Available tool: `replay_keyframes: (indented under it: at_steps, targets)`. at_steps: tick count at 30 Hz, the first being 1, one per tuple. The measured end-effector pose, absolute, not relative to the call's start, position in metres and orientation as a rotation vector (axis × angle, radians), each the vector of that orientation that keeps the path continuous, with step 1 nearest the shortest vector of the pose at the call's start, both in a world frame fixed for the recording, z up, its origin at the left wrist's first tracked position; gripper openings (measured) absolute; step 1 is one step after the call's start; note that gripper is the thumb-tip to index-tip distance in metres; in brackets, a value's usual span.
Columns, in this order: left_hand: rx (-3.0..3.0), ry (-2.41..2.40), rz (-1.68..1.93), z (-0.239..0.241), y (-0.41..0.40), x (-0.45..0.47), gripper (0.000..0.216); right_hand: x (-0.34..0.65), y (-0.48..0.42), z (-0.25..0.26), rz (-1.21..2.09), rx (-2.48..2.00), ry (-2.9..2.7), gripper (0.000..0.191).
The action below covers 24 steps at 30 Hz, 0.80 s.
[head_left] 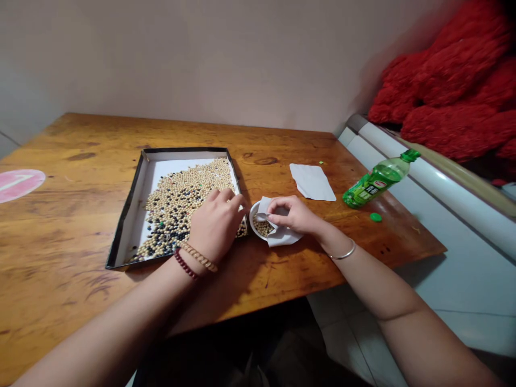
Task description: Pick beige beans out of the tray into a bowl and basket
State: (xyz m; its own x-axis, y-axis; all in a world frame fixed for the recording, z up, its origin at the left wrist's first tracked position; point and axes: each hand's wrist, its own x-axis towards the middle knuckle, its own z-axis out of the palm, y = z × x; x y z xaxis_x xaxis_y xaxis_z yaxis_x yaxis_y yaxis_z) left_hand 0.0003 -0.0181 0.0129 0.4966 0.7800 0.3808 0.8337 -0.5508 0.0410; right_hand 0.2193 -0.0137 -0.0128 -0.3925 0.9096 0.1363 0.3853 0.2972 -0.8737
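A shallow black tray [129, 204] with a white lining lies on the wooden table, holding several mixed beans [177, 201], mostly pale with some dark ones. My left hand [215, 223] rests curled at the tray's right edge, fingers closed over the beans; what they pinch is hidden. Just right of the tray stands a small white bowl [255, 214] with pale beans in it. My right hand [292, 215] grips a white paper [282, 235] folded over the bowl's right side.
A second white paper [312, 181] lies flat further back. A green bottle [379, 180] lies near the table's right edge with its green cap [375, 217] beside it. A pink sticker [18, 184] marks the far left. Red plush fabric [451, 86] fills the upper right.
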Motion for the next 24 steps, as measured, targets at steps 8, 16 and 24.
replay_keyframes:
  at_steps: [8, 16, 24]
  targets:
    - [-2.575, -1.599, -0.142, 0.004, -0.004, -0.013, 0.022, 0.217, -0.013, -0.012, 0.984, -1.056, -1.95, 0.017]
    - [-2.644, -1.626, -0.145, 0.001, 0.0, -0.011, 0.029, 0.216, -0.013, -0.014, 0.947, -1.01, -1.939, 0.02]
    - [-2.667, -1.629, -0.154, -0.003, 0.002, -0.011, 0.031, 0.214, -0.014, -0.013, 1.027, -1.079, -1.775, 0.019]
